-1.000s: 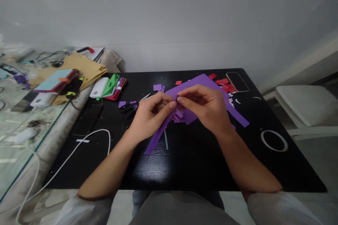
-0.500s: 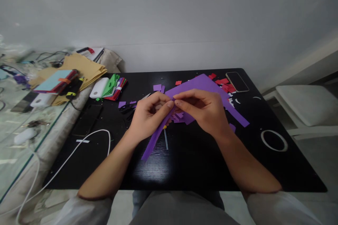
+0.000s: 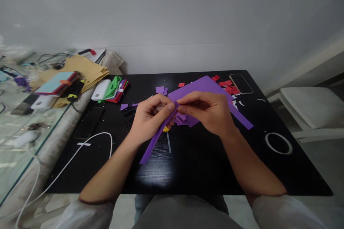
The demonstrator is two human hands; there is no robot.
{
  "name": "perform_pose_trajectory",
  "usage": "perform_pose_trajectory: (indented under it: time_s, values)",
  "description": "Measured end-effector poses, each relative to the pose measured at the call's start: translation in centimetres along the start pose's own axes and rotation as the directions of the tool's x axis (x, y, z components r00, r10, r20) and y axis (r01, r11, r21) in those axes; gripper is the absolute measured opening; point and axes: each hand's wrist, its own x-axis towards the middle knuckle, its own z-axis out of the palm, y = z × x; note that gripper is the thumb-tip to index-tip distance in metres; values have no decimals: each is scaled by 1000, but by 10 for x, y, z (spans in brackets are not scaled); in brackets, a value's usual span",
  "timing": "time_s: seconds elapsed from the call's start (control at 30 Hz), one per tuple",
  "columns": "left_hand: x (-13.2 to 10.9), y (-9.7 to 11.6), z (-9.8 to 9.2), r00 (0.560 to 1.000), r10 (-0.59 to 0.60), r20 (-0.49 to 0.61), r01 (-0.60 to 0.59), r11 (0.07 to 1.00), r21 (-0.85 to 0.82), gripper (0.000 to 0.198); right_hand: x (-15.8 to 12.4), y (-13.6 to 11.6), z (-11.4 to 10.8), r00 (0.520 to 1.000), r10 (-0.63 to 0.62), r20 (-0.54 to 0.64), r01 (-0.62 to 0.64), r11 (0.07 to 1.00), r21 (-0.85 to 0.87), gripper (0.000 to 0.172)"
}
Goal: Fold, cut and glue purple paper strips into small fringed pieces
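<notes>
My left hand [image 3: 150,116] pinches a narrow purple paper strip [image 3: 153,145] between thumb and fingers, its long tail slanting down toward me. At the strip's upper end, my right hand [image 3: 212,112] is closed with thumb and forefinger together on the paper. Behind the hands lies a large purple paper sheet [image 3: 204,85], partly covered by my right hand. Small cut purple pieces [image 3: 181,118] are piled just beneath the fingers. Black-handled scissors [image 3: 128,111] lie left of my left hand, their blades hidden. A thin grey rod [image 3: 168,143] with a yellow end rests below.
Red paper scraps [image 3: 228,87] and a phone [image 3: 241,83] are at the back right, a white ring [image 3: 278,143] nearer. A bundle of coloured paper [image 3: 118,89] and a white cable [image 3: 103,133] occupy the left. A white chair [image 3: 313,107] stands right of the black table [image 3: 209,164].
The strip's upper end now bends over at my fingertips, and its lower tail has swung slightly left. My right hand has shifted a little, its thumb lower and farther from the left thumb.
</notes>
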Motion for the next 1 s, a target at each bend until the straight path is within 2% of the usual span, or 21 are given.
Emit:
perform_pose_trajectory:
  time_s: [0.33,0.6,1.0]
  values:
    - [0,0,0,999,43,-24,-42,997,62,24,0,5,-5,997,-82,-14,80,990,-119,12]
    - [2,-3,-1,997,60,-51,-55,994,98,25,1,4,-4,999,-45,-30,41,994,-103,14]
    - [3,-3,-2,996,71,-49,-66,993,97,23,0,4,-6,998,-55,1,55,992,-117,14]
